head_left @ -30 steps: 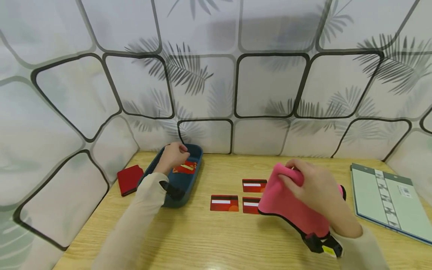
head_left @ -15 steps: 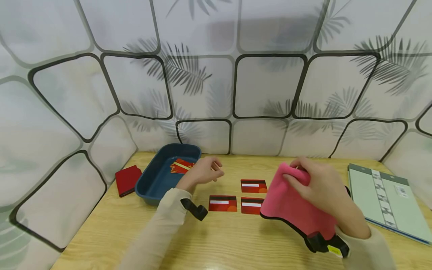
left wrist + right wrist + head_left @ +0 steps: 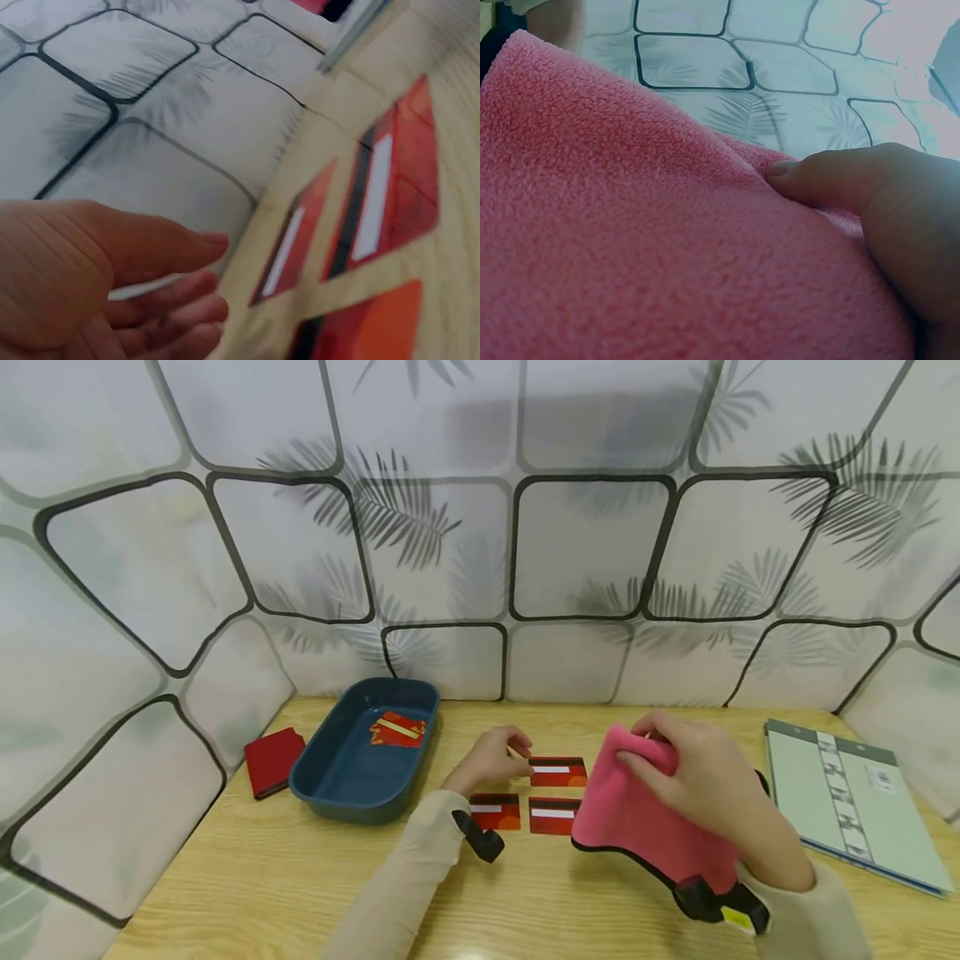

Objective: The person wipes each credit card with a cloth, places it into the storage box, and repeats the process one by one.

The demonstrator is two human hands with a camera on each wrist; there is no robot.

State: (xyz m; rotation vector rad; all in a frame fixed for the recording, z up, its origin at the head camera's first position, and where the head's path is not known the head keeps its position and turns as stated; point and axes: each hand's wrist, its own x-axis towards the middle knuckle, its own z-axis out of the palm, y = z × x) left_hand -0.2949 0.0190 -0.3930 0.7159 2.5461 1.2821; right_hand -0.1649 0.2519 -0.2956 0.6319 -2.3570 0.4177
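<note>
My right hand pinches a pink fuzzy cloth with dark edging and holds it up at the right of the table. In the right wrist view the thumb presses on a fold of the cloth. My left hand hovers by the left end of the back red card; whether it touches the card is unclear. Its thumb and loosely bent fingers hold nothing in the left wrist view. Two more red cards lie in front: a left one, partly behind the wrist, and a right one.
At left stands a blue plastic basin with red-and-gold card-like pieces inside. Beside it lies a dark red wallet-like item. A pale green folder lies at the far right. A patterned curtain hangs behind the wooden table.
My left hand has moved right, from over the blue basin to beside the back red card. My right hand keeps its grip on the pink cloth with little movement.
</note>
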